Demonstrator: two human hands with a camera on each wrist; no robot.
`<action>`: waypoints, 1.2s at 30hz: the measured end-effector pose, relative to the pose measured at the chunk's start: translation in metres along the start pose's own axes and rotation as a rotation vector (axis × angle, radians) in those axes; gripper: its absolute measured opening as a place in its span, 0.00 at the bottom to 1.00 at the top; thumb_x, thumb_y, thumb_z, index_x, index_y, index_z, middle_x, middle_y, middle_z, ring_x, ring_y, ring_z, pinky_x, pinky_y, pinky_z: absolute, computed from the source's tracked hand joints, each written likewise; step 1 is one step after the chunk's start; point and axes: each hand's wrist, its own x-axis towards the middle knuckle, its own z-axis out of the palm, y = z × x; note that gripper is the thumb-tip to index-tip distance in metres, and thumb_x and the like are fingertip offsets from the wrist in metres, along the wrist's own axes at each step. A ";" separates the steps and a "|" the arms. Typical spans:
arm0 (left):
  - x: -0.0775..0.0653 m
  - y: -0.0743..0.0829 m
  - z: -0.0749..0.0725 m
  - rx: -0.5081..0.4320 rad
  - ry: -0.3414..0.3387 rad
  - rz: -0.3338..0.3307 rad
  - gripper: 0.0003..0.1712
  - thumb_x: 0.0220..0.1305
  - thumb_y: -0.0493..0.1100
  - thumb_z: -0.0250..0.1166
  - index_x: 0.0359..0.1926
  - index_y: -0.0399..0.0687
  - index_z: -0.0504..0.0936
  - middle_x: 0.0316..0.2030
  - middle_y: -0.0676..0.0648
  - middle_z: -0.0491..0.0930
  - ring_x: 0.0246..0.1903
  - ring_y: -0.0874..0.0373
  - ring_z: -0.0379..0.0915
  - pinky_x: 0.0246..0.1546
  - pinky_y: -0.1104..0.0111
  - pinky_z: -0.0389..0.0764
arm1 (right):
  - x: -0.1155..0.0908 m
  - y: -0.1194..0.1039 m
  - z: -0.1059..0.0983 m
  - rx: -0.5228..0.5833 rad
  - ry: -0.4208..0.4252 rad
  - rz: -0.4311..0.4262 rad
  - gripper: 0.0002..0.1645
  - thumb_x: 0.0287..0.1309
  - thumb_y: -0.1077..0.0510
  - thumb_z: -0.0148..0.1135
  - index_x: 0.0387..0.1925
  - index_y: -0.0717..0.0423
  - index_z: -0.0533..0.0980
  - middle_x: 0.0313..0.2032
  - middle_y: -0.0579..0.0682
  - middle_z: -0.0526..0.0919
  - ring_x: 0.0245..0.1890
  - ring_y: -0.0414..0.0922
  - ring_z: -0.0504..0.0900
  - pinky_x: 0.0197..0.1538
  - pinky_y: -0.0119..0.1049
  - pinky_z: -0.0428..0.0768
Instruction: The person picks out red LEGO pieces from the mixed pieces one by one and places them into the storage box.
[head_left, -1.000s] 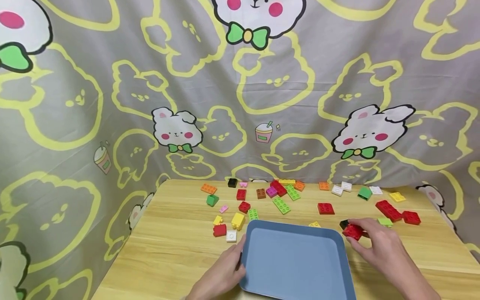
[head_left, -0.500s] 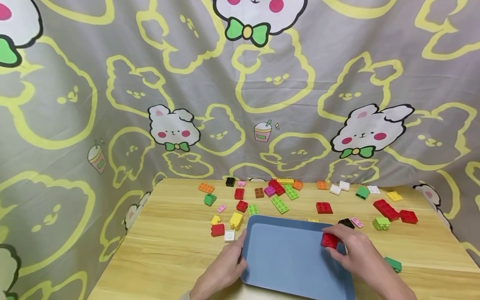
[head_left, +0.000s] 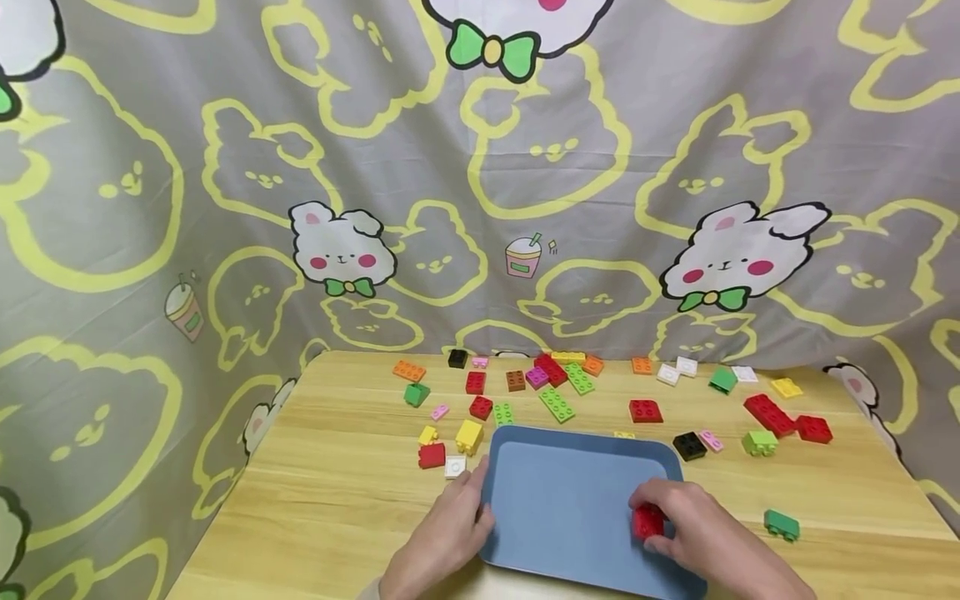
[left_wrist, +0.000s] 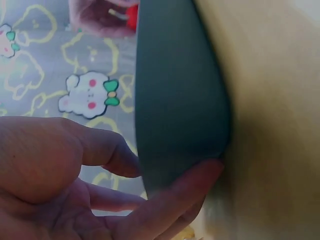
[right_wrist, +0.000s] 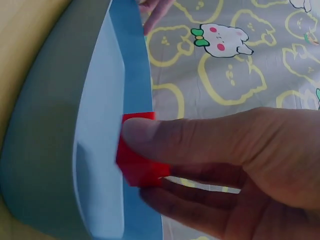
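Observation:
A blue-grey tray [head_left: 570,500] lies on the near part of the table. My left hand [head_left: 448,518] holds it by its left side, the thumb at the rim and the fingers along the outer wall, as the left wrist view [left_wrist: 185,95] of the tray wall shows. Over the right part of the tray, my right hand [head_left: 686,521] pinches a red toy building brick [head_left: 647,523] between thumb and fingers. In the right wrist view the red brick [right_wrist: 142,150] shows between the thumb and the fingertips, close over the tray's inside.
Several toy bricks lie beyond the tray, among them a black one [head_left: 689,446], a lime one [head_left: 761,442] and a yellow one [head_left: 469,437]. A dark green brick [head_left: 782,524] lies right of my right hand. A patterned curtain [head_left: 480,167] hangs behind the table.
My right hand has carried the red brick leftward and down, from beside the black brick to over the tray. The left hand has stayed at the tray's left side.

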 end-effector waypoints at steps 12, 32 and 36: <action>0.022 -0.006 -0.002 -0.080 0.042 0.165 0.40 0.57 0.28 0.60 0.71 0.28 0.56 0.61 0.35 0.70 0.43 0.56 0.72 0.35 0.71 0.79 | 0.001 0.000 0.011 0.111 -0.213 0.053 0.13 0.46 0.59 0.76 0.33 0.48 0.80 0.22 0.35 0.70 0.25 0.36 0.69 0.27 0.32 0.73; 0.026 -0.016 -0.005 -0.129 0.020 0.120 0.43 0.59 0.29 0.58 0.73 0.31 0.50 0.67 0.37 0.62 0.43 0.55 0.72 0.33 0.71 0.78 | 0.006 -0.004 0.017 0.064 -0.226 0.049 0.11 0.46 0.62 0.75 0.32 0.50 0.80 0.22 0.35 0.70 0.24 0.35 0.69 0.27 0.32 0.74; 0.028 -0.016 -0.005 -0.152 0.000 0.117 0.44 0.59 0.29 0.57 0.74 0.32 0.48 0.66 0.36 0.63 0.35 0.57 0.71 0.21 0.74 0.73 | 0.005 -0.003 0.015 0.066 -0.249 0.096 0.12 0.45 0.64 0.75 0.31 0.49 0.80 0.22 0.37 0.70 0.24 0.37 0.69 0.28 0.34 0.74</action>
